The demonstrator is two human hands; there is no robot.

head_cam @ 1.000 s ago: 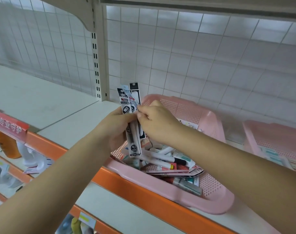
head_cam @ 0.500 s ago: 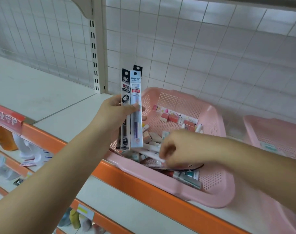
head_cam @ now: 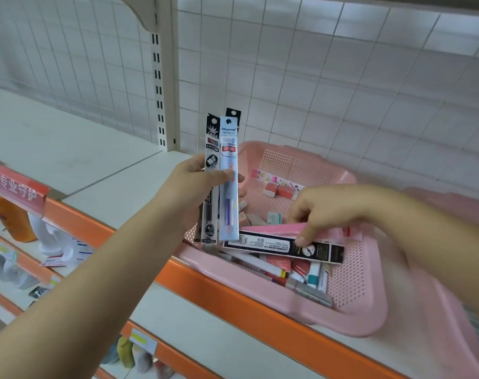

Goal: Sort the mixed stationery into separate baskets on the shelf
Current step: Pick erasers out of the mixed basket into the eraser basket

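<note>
1. Centrally, a pink perforated basket (head_cam: 369,320) sits on the white shelf (head_cam: 82,149), its near rim just above the orange edge strip (head_cam: 233,292).
2. Inside it, the near end holds a jumble of pens and markers, a white pen (head_cam: 260,265) among them. Small erasers (head_cam: 278,190) and a patterned pink strip (head_cam: 268,177) lie toward the far wall.
3. At centre-left, the left hand (head_cam: 194,187) curls its fingers and thumb around a bunch of pen refill packets (head_cam: 228,143). They stand upright over the basket's left rim, a pale blue one in front and black ones beside and behind it.
4. Right of centre, the right hand (head_cam: 323,209) is over the basket with its fingers curled. Its thumb pinches a long black packet (head_cam: 274,246) lying level across the pile, and a pink packet (head_cam: 271,228) sits just above that, under the fingers.
5. At the right edge a second pink basket (head_cam: 451,310) is blurred, and its contents cannot be made out.
6. Behind everything stands a wire grid panel (head_cam: 342,91), and a red label (head_cam: 14,187) hangs at the left edge.
</note>
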